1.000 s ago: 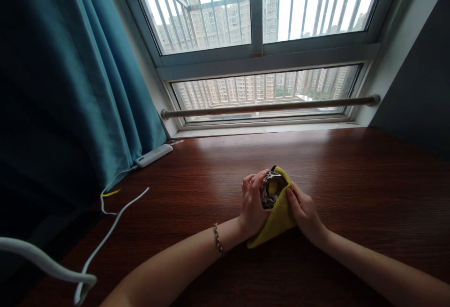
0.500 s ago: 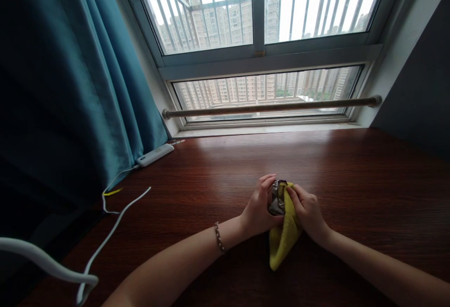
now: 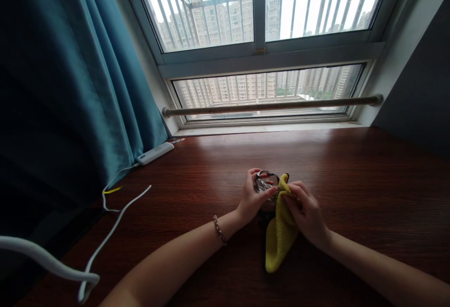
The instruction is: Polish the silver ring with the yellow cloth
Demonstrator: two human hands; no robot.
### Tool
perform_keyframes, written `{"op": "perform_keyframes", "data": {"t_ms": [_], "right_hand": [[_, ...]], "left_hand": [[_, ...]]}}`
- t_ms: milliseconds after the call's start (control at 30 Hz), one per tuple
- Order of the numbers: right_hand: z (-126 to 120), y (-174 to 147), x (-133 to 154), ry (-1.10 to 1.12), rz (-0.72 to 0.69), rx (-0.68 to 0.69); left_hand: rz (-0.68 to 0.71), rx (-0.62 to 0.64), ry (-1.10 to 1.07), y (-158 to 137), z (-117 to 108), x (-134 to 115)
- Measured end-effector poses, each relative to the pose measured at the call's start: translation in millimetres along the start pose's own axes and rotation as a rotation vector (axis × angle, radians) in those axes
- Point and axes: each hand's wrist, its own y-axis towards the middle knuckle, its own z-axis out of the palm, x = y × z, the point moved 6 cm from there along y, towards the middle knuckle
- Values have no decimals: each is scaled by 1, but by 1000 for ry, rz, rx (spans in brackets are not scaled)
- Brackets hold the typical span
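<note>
My left hand (image 3: 250,200) is closed around a small, shiny, see-through glass bowl (image 3: 264,186), thumb across its near side and fingers behind it. The bowl is tilted, and its dark-edged rim faces up and away. Pinched in my right hand (image 3: 308,211) is a yellow cloth (image 3: 281,236) with a dark underside. The cloth's upper part bunches against the right side of the bowl, covering that side. Its lower corner hangs down toward me over the wooden surface. A braided bracelet (image 3: 220,230) circles my left wrist.
Beneath my hands is a glossy reddish-brown wooden surface (image 3: 211,166). A white power strip (image 3: 155,153) lies by the blue curtain (image 3: 116,86) on the left. White cable (image 3: 112,232) loops nearer me. A rail (image 3: 274,107) crosses the barred window.
The bowl has turned and shifted slightly left with my left hand, showing more of its rim. The cloth's top has bunched up; my right hand still grips it.
</note>
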Motion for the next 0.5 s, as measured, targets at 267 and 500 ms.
{"op": "perform_keyframes", "data": {"t_ms": [267,500], "right_hand": [[-1,4,-13,-12,126,-34],[0,6,-15,11,118,-8]], "left_hand": [[-8,65,-38,5,-5,6],[-16,252,-57,0,7,4]]}}
